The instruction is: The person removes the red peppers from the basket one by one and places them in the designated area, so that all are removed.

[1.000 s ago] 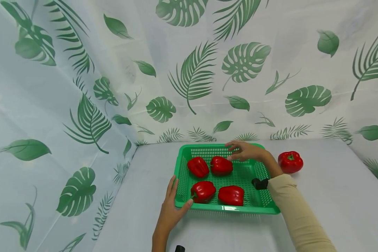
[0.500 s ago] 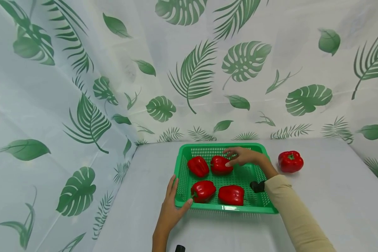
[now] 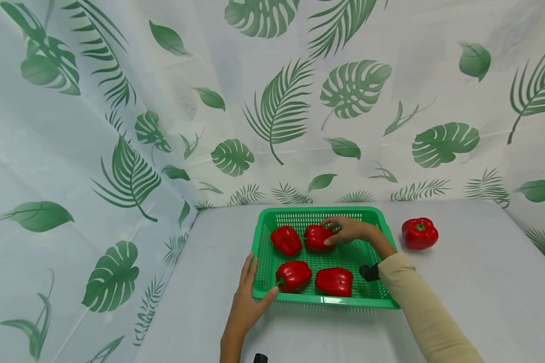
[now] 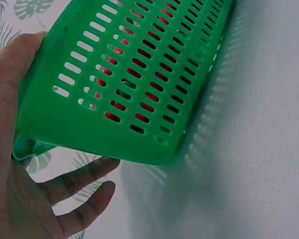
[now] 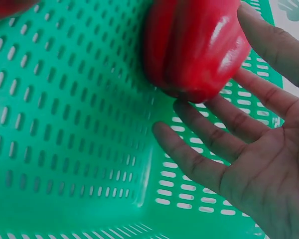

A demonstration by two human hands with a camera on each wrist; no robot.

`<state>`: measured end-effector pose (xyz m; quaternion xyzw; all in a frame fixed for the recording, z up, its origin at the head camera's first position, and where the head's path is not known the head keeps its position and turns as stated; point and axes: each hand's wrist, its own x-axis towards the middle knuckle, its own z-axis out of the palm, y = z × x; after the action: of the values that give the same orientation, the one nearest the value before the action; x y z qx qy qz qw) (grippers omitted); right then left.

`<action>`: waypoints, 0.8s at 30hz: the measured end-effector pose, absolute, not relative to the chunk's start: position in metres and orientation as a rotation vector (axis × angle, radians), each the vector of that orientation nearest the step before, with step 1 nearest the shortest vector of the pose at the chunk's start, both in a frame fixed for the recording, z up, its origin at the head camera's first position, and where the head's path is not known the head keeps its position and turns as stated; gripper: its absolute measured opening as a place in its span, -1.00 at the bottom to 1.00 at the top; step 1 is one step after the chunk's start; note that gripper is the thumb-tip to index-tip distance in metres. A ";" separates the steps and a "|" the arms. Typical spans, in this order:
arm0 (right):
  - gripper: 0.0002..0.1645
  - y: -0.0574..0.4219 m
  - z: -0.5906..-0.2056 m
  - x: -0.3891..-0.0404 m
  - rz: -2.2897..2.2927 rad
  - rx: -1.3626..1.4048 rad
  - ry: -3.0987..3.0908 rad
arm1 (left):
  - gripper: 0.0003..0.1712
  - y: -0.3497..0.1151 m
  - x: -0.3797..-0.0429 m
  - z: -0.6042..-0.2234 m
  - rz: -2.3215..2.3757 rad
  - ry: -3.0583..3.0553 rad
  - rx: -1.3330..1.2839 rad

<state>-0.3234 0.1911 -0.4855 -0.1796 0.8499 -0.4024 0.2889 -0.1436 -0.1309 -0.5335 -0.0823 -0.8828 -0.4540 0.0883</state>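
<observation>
Inside a green perforated plastic basket [image 3: 329, 302] lie several red bell peppers. My right hand [image 3: 350, 230] is at the back-right pepper [image 3: 315, 239] in the basket. In the right wrist view, its thumb is against one side of that pepper [image 5: 194, 45], and the spread, fairly straight fingers reach behind and below its end. At the basket's near left corner, my left hand [image 3: 246, 308] has its thumb at the rim and its fingers along the left side. The left wrist view shows those fingers extended past the basket wall [image 4: 89, 119], not wrapped round it.
Another red bell pepper [image 3: 420, 233] stands on the white table [image 3: 472, 282], right of the basket. The basket also holds a back-left pepper [image 3: 286, 240], a front-left pepper [image 3: 295, 275] and a front-right pepper [image 3: 334, 281]. A leaf-printed curtain [image 3: 295, 166] closes off the back and left.
My right hand has moved left and slightly down, from beside the back-right pepper to round its right side. The left hand and the peppers have stayed in place.
</observation>
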 end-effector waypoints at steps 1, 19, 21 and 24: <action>-0.14 0.190 -0.486 -0.323 -1.074 -0.469 2.271 | -0.02 -0.131 -0.144 -0.534 -1.348 -2.628 -0.246; -0.12 0.184 -0.491 -0.318 -1.059 -0.443 2.328 | -0.01 -0.131 -0.143 -0.533 -1.338 -2.628 -0.256; -0.12 0.183 -0.491 -0.318 -1.048 -0.445 2.344 | -0.01 -0.130 -0.143 -0.533 -1.336 -2.631 -0.249; -0.12 0.181 -0.492 -0.318 -1.032 -0.438 2.364 | -0.01 -0.130 -0.143 -0.532 -1.330 -2.633 -0.243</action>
<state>-0.3177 0.1813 -0.4918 -0.1618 0.8725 -0.3809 0.2597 -0.1427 -0.1295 -0.5317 -0.0817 -0.8860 -0.4473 0.0907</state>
